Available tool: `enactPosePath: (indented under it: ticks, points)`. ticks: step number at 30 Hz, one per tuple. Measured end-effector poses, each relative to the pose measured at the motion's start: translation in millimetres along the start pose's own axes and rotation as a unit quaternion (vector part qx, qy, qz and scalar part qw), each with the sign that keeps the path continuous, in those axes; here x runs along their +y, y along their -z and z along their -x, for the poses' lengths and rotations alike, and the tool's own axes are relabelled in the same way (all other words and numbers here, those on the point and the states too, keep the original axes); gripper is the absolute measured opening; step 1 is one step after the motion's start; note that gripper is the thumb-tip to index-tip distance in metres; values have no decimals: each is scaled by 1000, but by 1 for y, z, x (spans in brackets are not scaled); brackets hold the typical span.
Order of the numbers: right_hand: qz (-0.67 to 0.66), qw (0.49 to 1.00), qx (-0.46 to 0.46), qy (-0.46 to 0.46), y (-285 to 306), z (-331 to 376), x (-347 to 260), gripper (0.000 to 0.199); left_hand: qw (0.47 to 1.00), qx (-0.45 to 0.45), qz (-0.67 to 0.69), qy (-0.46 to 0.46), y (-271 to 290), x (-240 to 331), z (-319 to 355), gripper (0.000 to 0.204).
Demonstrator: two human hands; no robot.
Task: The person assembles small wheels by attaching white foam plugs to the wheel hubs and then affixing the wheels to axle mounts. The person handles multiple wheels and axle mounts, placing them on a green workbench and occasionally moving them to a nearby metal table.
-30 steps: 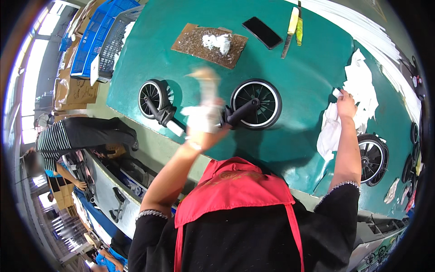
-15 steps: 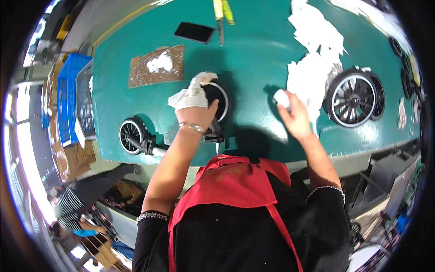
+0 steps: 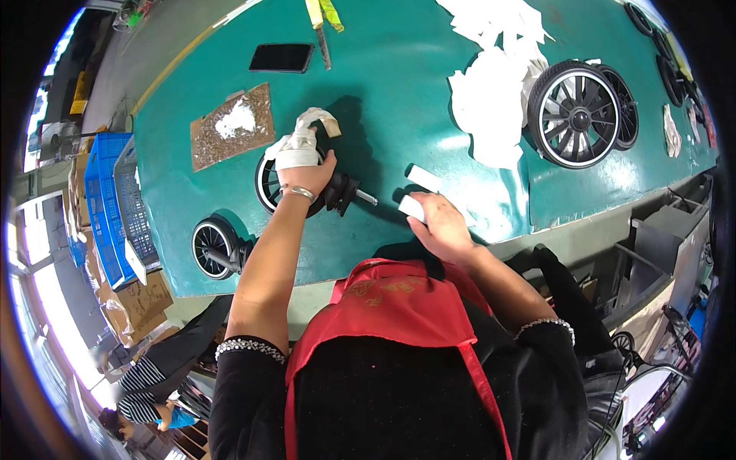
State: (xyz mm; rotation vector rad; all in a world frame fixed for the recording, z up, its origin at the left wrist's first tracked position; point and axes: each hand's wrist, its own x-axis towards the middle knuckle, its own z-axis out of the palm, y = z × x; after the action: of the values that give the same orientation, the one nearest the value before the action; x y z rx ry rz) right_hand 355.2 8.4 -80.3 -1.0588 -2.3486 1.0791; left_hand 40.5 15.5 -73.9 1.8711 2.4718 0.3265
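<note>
My left hand, partly covered by a white cloth or glove, grips a spoked wheel with a black bracket. A short metal axle sticks out of the bracket to the right. The fingers are mostly hidden by the white fabric. My right hand pinches a small white block just above the table, to the right of the axle. Another small white block lies slightly beyond it. At the left, a second small wheel rests on the table near my left forearm.
Larger wheels stand at the right beside crumpled white sheets. Farther back on the green table are a phone, a yellow-handled knife and a brown board with white matter. Blue crates stand off the left edge.
My left hand has turned the wheel assembly so its axle points right instead of toward me. My right hand has moved left and nearer, toward the axle, with a white block.
</note>
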Motion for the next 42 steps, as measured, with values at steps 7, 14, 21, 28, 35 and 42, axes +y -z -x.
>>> enactPosePath:
  ticks: [7,14,21,28,35,42]
  points:
    - [30,999,23,27,-32,-19,-12,36,1000,-10,-8,9,0,2,-2,58]
    - [-2,998,65,11,-53,-33,-24,36,1000,1,-5,21,-7,-2,-1,53]
    - [-22,998,26,52,-53,-76,-27,28,999,-26,6,46,-9,-8,2,51]
    - [-20,995,-99,-1,-67,-100,-24,29,998,-46,36,37,-2,-6,-3,47]
    - [-24,993,40,107,42,-100,-20,31,994,-31,103,-10,10,-4,26,46]
    - [289,759,550,-193,203,-8,154,59,990,-141,-6,-10,41,-62,92,48]
